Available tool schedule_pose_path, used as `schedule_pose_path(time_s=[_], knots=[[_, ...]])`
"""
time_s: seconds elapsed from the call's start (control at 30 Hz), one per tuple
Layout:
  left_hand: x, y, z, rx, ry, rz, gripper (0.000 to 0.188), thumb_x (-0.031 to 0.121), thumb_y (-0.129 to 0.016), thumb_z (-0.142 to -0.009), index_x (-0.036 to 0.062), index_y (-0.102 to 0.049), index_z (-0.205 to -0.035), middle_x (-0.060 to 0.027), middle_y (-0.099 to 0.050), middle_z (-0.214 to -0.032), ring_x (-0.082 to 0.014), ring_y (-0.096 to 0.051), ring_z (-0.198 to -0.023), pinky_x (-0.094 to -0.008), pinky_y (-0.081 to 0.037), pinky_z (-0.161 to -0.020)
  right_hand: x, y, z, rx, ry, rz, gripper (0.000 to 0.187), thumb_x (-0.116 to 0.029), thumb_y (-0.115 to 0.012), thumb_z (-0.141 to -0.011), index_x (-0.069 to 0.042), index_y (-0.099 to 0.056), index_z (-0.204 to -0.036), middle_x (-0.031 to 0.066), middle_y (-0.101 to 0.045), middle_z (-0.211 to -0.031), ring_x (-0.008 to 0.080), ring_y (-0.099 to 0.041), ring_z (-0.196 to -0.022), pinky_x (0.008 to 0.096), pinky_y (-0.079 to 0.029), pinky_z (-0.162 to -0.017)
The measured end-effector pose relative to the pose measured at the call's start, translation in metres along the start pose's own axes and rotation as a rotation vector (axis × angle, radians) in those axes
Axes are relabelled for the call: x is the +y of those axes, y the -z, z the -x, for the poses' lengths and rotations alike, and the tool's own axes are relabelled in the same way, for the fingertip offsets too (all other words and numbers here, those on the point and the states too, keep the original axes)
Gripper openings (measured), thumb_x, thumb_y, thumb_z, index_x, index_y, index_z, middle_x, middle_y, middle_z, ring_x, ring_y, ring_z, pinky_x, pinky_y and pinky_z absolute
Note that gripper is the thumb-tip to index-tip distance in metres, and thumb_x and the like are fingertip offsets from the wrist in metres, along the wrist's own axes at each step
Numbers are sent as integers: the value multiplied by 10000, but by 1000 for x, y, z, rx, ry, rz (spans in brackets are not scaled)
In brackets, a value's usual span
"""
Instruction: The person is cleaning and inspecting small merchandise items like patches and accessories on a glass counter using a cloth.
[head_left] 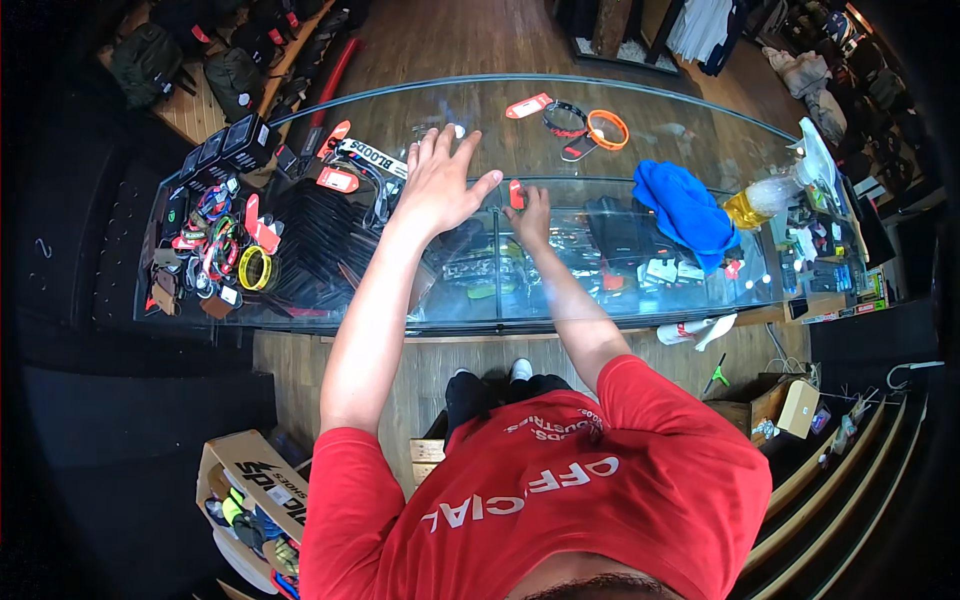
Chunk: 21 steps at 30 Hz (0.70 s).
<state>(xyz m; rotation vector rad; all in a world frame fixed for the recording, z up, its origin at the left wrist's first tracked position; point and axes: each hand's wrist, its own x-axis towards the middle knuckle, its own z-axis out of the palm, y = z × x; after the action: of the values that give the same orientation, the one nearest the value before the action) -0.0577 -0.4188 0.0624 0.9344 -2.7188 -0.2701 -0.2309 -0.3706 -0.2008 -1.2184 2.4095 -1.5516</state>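
Over the glass display case (pixel 640 90), my left hand (pixel 440 185) is open, palm down with fingers spread. Just left of it lies a white lanyard (pixel 372 157) with black lettering, beside a red tag (pixel 337 180). My right hand (pixel 532 215) is closed on a small red tag (pixel 516 193), which shows between thumb and fingers; anything attached to it is hidden. Farther back on the glass are a black wristband (pixel 566 118), an orange wristband (pixel 607 128) and a dark key fob (pixel 580 149).
A blue cloth (pixel 685 210) and a spray bottle (pixel 765 203) with yellow liquid stand on the right. Piled wristbands and key rings (pixel 215 240) and black boxes (pixel 225 150) crowd the left end. A cardboard box (pixel 262 480) sits behind at lower left.
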Motion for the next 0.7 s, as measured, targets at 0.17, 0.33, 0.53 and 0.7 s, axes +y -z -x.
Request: schedule_pose_path(time_s=[0.17, 0.33, 0.53, 0.7], knots=[[-1, -10, 0, 15, -37, 3, 718, 573, -446, -978, 134, -344, -1537, -244, -252, -1589, -412, -156, -1500, -541, -108, -1215, 2, 8, 2, 6, 35, 31, 592, -85, -891, -616, -69, -567, -1111, 179, -538, -1118, 417, -548, -1056, 464, -470, -900], [-7, -12, 3, 14, -17, 24, 704, 564, -469, -970, 154, -360, -1532, -234, -255, -1592, -409, -158, -1500, -547, -97, -1214, -11, 22, 11, -130, -9, 310, 766, -244, -862, -695, -40, -502, -1340, 167, -532, -1216, 364, -465, -1200, 484, -375, -1016], [-2, -9, -4, 15, -27, 39, 701, 551, -500, -960, 157, -373, -1526, -236, -262, -1588, -408, -165, -1499, -547, -99, -1214, 13, 32, 15, -128, 59, 353, 798, -348, -837, -734, -3, -489, -1363, 166, -513, -1345, 338, -428, -1287, 452, -321, -1082], [-6, -10, -5, 52, -16, 23, 657, 528, -532, -957, 166, -427, -1496, -213, -278, -1586, -384, -182, -1497, -528, -126, -1211, 7, 38, 18, -158, 54, 328, 776, -320, -839, -734, 20, -503, -1345, 199, -491, -1359, 362, -414, -1304, 466, -336, -1089]])
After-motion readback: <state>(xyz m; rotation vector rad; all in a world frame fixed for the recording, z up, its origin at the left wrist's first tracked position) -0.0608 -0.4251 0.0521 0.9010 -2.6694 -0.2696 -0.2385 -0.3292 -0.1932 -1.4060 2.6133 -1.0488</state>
